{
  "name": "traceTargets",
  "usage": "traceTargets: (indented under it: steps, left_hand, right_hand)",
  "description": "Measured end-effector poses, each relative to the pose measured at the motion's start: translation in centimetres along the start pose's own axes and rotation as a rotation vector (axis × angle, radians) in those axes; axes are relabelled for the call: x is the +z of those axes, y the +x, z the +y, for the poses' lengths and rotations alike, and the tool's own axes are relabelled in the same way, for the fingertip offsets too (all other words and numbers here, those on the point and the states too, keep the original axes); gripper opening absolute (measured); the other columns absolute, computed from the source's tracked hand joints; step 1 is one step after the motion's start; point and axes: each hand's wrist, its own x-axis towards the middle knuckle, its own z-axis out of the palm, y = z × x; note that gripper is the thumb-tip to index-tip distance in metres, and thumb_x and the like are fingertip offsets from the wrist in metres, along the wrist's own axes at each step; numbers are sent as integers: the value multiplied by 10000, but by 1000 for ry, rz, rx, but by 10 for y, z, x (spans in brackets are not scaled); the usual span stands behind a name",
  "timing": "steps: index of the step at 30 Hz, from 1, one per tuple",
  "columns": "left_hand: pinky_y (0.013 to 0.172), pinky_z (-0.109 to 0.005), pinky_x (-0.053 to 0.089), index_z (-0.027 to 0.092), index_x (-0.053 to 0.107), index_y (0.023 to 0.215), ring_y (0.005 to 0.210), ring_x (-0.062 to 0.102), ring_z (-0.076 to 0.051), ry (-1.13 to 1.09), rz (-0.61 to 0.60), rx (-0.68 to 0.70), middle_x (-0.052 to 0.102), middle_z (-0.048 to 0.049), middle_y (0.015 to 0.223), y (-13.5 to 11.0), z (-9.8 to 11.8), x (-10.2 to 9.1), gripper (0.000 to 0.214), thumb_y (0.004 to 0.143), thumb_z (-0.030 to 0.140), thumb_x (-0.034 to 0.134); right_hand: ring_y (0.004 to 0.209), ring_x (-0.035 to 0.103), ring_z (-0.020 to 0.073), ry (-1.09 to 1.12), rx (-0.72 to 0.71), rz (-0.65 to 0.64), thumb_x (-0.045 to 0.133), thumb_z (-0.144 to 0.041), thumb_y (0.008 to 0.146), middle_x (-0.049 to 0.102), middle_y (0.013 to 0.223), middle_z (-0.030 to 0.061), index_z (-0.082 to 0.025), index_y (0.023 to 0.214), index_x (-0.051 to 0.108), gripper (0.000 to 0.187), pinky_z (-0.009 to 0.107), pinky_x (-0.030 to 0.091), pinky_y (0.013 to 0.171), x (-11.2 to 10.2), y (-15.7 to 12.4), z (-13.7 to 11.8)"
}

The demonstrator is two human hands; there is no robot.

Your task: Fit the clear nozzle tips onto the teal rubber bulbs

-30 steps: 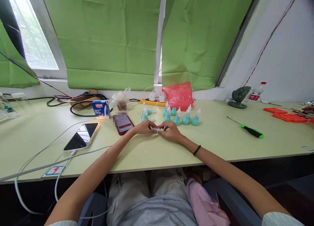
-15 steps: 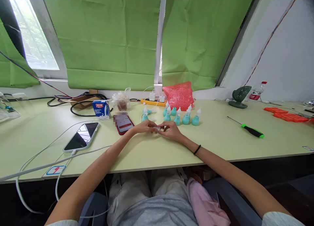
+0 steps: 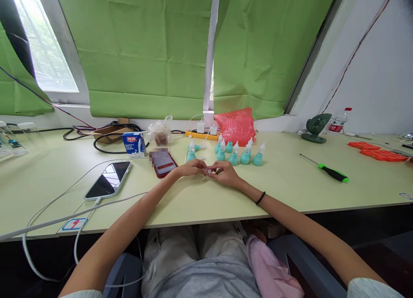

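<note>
Pale green tabletop (image 3: 200,203) runs open to its near edge — left hand (image 3: 190,168) and right hand (image 3: 226,174) together pinch a small clear piece (image 3: 209,172).

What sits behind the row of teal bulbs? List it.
A red bubble-wrap bag lies behind the teal bulbs, beside a yellow power strip with white plugs. The bulbs hide part of the bag's lower edge.

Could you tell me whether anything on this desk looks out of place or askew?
Mostly tidy. Most of the teal bulbs stand upright, but one bulb at the left seems to lie on its side, tip pointing right, and another bulb shows no white tip. Nothing looks spilled.
</note>
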Motion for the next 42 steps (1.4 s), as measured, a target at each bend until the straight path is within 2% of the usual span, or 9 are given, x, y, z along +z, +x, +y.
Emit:
traceTargets:
  steps: [5, 11, 16, 25, 32, 36, 39, 42]
  left_hand:
    - [541, -195, 348, 109, 629, 738, 574, 489, -98, -28, 27, -14, 594, -22, 635, -2, 0, 1, 267, 682, 362, 563]
    - [526, -194, 350, 112, 622, 774, 588, 522, -102, -69, 57, -30, 632, -52, 696, -3, -4, 1, 337, 732, 420, 494]
    - [556, -200, 380, 105, 627, 742, 577, 525, -97, -91, 57, -28, 639, -56, 672, -1, -7, 3, 326, 680, 419, 563]
    - [493, -196, 366, 96, 619, 691, 522, 513, -95, -142, 129, -55, 599, -33, 572, -1, -7, 6, 331, 604, 415, 632]
    - [490, -197, 379, 96, 631, 826, 515, 496, -86, -196, 234, -71, 595, -21, 589, 1, -12, 9, 408, 549, 392, 678]
    - [485, -196, 385, 103, 618, 855, 507, 490, -80, -216, 259, -80, 591, -22, 596, 2, -14, 9, 409, 578, 401, 656]
    - [485, -196, 383, 97, 610, 850, 518, 491, -82, -211, 281, -89, 592, -33, 615, 2, -15, 9, 396, 591, 395, 646]
    - [450, -189, 348, 90, 605, 832, 493, 462, -75, -180, 322, -106, 556, -10, 569, 2, -16, 9, 391, 571, 376, 660]
  right_hand:
    - [585, 551, 114, 9, 34, 19, 614, -288, 650, 603, 679, 36, -165, 823, 661, 218, 203, 471, 451, 1, 0, 3]
    - [625, 562, 124, 1, 57, 40, 601, -311, 665, 623, 732, 49, -166, 840, 651, 233, 209, 478, 473, -2, 3, 3]
    - [612, 555, 117, -4, 46, 27, 608, -318, 658, 614, 695, 41, -163, 822, 655, 231, 202, 472, 469, 0, 2, 2]
    - [597, 547, 113, -22, 23, 21, 620, -321, 645, 612, 691, 28, -189, 829, 651, 229, 211, 479, 473, 1, 2, 3]
    - [619, 551, 124, -64, 25, 61, 610, -354, 659, 625, 752, 51, -175, 841, 635, 257, 215, 480, 471, -1, 5, 3]
    - [604, 544, 128, -98, 13, 87, 595, -363, 669, 617, 723, 50, -169, 830, 625, 254, 224, 474, 459, 0, 5, 5]
    - [678, 549, 152, -118, -18, 106, 588, -340, 674, 606, 783, 58, -175, 888, 597, 270, 252, 486, 508, -3, 4, 3]
    - [884, 511, 207, -191, -86, 187, 577, -320, 680, 564, 955, 81, -195, 995, 537, 341, 318, 481, 655, -16, 10, -1]
